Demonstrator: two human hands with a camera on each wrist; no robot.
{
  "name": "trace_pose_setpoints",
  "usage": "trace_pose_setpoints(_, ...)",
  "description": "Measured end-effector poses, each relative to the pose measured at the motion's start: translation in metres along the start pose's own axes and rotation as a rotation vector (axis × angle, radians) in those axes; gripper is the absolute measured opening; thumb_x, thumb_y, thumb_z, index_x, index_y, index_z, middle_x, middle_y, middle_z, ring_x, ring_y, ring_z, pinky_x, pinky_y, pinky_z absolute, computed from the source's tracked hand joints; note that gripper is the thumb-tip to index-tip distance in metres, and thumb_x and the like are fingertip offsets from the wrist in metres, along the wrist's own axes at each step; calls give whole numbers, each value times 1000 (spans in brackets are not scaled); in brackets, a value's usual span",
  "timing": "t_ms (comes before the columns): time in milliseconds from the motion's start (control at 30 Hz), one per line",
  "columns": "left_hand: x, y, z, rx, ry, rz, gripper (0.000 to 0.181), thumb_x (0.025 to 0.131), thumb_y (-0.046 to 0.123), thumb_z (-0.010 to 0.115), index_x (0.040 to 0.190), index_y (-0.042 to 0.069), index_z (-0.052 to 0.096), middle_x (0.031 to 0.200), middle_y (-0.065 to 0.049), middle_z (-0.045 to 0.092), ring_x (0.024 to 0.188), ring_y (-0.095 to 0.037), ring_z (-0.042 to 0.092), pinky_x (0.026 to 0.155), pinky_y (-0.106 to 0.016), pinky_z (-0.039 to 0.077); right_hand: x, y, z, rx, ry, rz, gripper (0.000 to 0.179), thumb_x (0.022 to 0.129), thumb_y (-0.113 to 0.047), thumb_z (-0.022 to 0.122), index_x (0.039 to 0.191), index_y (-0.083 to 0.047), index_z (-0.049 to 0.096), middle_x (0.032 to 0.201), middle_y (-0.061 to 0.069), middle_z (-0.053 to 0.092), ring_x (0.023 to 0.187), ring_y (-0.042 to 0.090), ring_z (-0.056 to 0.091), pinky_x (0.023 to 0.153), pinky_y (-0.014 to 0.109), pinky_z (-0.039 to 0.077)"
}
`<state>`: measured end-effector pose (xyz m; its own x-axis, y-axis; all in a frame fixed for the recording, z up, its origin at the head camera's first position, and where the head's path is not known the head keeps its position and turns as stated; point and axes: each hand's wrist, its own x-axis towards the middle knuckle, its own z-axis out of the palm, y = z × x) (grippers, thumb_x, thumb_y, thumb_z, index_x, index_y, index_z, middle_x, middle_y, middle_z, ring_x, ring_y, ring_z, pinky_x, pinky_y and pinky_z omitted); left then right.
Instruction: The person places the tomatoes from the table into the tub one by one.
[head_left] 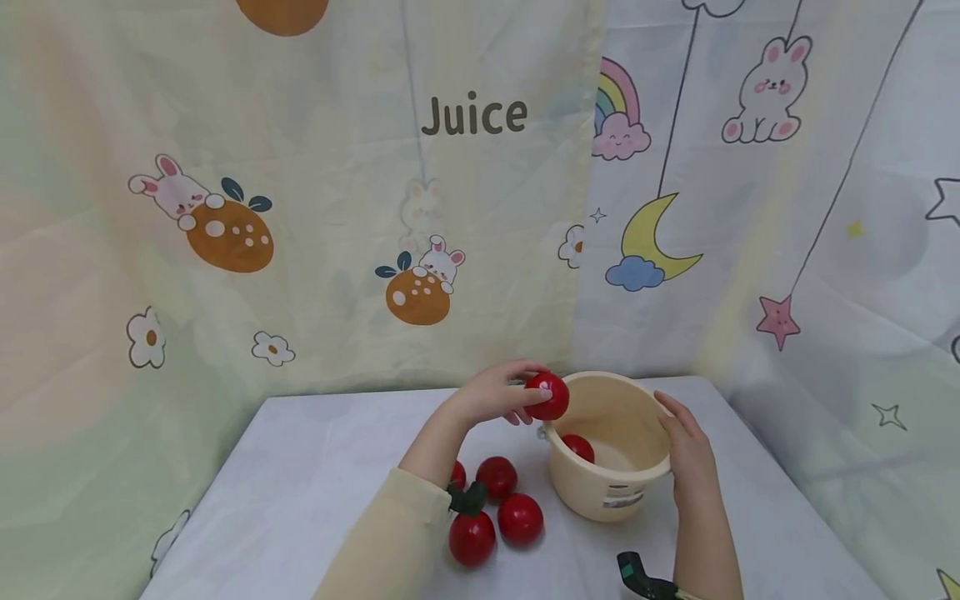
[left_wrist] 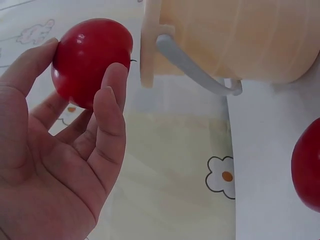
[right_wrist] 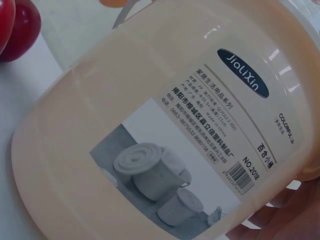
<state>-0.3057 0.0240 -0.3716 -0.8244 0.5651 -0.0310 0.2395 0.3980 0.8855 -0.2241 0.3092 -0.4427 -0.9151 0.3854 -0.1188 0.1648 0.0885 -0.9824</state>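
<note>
My left hand (head_left: 491, 393) holds a glossy red apple (head_left: 549, 396) at the left rim of a cream plastic bucket (head_left: 609, 493). In the left wrist view the thumb and fingers pinch this apple (left_wrist: 90, 60) by its sides, and a thin dark stem points toward the bucket. One red apple (head_left: 578, 447) lies inside the bucket. On the far side, my right hand (head_left: 692, 454) grips the bucket's right rim. The right wrist view shows the bucket's printed label (right_wrist: 200, 145) up close, with part of that hand (right_wrist: 285, 215) at the lower right corner.
Several red apples (head_left: 521, 519) are grouped on the white tabletop (head_left: 337, 467), left of the bucket and partly behind the left forearm. A grey handle (left_wrist: 195, 70) hangs along the bucket's side. Behind the table hangs a printed cloth (head_left: 322, 208).
</note>
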Motion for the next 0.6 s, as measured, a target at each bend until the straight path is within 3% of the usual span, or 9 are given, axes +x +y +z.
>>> trace_pose_setpoints(367, 9, 13, 18, 95, -20, -18, 47, 84, 42, 76, 127, 38, 59, 124, 4, 62, 76, -20, 71, 68, -34, 59, 0, -1, 0, -18, 4, 6, 52, 104, -50, 29, 154, -35, 33, 163, 2, 27, 148, 32, 31, 118, 55, 29)
trace_pose_setpoints(600, 14, 25, 31, 110, -54, -24, 46, 83, 40, 77, 126, 36, 61, 124, 2, 61, 72, -21, 70, 65, -34, 59, 0, -1, 0, -5, -2, 7, 52, 104, -49, 28, 154, -34, 32, 163, 4, 27, 148, 33, 32, 117, 55, 30)
